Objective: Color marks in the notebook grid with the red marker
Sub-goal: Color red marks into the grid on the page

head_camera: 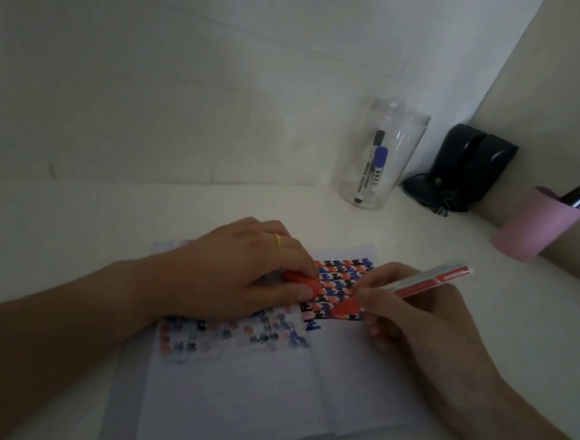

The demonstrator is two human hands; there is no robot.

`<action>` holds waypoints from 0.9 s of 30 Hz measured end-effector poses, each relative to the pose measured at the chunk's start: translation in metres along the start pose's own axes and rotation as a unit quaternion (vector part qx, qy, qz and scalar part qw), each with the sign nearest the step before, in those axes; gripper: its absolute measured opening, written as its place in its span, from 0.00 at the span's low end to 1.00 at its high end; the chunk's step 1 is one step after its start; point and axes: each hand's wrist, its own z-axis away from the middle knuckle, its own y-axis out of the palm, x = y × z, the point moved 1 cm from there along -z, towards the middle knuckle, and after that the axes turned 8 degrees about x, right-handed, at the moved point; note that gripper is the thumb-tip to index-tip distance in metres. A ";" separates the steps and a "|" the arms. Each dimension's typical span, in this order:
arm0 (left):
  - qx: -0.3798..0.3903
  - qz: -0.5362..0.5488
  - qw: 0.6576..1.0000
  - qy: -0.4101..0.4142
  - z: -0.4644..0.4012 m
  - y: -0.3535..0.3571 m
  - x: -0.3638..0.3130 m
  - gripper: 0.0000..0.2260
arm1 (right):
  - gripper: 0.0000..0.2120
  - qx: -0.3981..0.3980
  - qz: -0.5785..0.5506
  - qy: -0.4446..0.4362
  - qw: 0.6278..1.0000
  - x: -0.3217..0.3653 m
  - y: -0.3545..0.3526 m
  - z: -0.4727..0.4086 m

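An open notebook point(252, 389) lies on the white desk, its upper part filled with a grid of red, blue and black marks point(339, 281). My right hand point(422, 318) grips the red marker point(428, 279), whose tip rests on a red patch of the grid near the page's middle. My left hand point(240, 271) lies on the left page and holds the marker's red cap point(303, 282) between thumb and fingers. Faded marks show through on the left page below my left hand.
A clear plastic jar point(382, 154) with a black and a blue marker stands at the back. A black object point(467, 167) with a cable sits in the corner. A pink cup point(535, 225) holding pens stands at the right, by the wall.
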 end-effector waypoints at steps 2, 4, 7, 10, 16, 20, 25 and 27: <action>-0.001 -0.004 1.000 0.003 -0.001 0.000 0.000 0.14 | 0.04 -0.001 0.028 -0.020 0.999 -0.002 0.001 0.003; -0.003 0.002 1.000 0.005 0.000 0.001 0.001 0.14 | 0.04 -0.001 0.042 -0.038 0.998 -0.002 0.004 0.006; -0.004 0.007 1.000 0.013 0.000 0.001 0.000 0.13 | 0.04 -0.012 0.059 -0.053 0.997 -0.003 0.002 0.007; -0.001 0.010 1.000 0.015 -0.001 0.000 0.000 0.12 | 0.03 -0.007 0.057 -0.056 0.997 -0.004 0.001 0.006; 0.001 0.006 1.000 0.013 0.000 0.000 0.000 0.13 | 0.02 0.004 0.067 -0.051 0.996 -0.005 0.002 0.006; -0.002 0.008 1.000 0.014 -0.001 0.000 0.000 0.13 | 0.02 -0.005 0.085 -0.047 0.995 -0.008 0.001 0.005; 0.003 0.010 1.000 0.014 -0.001 -0.001 -0.001 0.13 | 0.03 -0.016 0.081 -0.045 0.996 -0.010 -0.001 0.004; 0.003 0.012 1.000 0.015 -0.001 -0.001 0.000 0.13 | 0.02 -0.012 0.073 -0.048 0.996 -0.009 -0.001 0.005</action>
